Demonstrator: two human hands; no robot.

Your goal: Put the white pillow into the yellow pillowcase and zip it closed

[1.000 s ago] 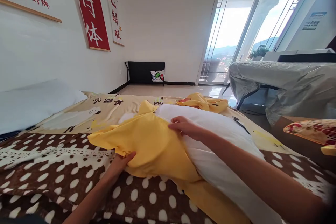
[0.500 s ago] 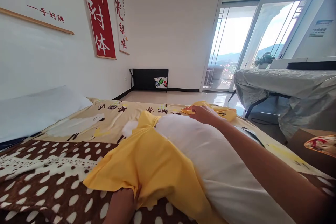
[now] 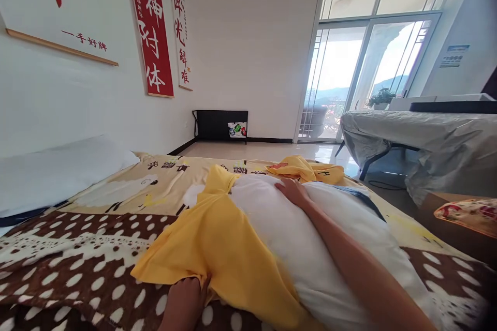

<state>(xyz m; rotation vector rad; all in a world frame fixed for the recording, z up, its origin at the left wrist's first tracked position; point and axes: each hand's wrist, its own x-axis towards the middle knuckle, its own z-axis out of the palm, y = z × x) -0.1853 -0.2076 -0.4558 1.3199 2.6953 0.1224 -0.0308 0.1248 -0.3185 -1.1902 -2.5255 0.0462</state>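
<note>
Fingers [image 3: 196, 285] of your left hand [image 3: 184, 302] are the weak spot, as I judge it: they hold only the near hem of the yellow pillowcase [image 3: 221, 248], and thin cloth bunched in a small pinch can slide out if you pull against the weight of the filling. They are curled shut, with the fabric gathered between them and the thumb side. How deep the hold goes I cannot tell, since the folds hide the tips. Under that hand lies the brown spotted blanket [image 3: 77, 258], and a loose hem could drag it along or catch on its pile.

Just beyond your left fingers the pillowcase covers only the left part of the white pillow [image 3: 283, 238]. It is rucked into a knot at the far corner, and that bunching could jam the cloth or leave it twisted.

To the right, your right hand [image 3: 294, 192] rests palm down on the far end of the pillow. Its fingers [image 3: 284, 185] are loosely extended and close together, pressing the bare white cover and gripping nothing. A flat press like that can let the pillow roll or skid. Just past those fingertips lies a second crumpled yellow cloth [image 3: 306, 168], near enough to get swept up.
</note>
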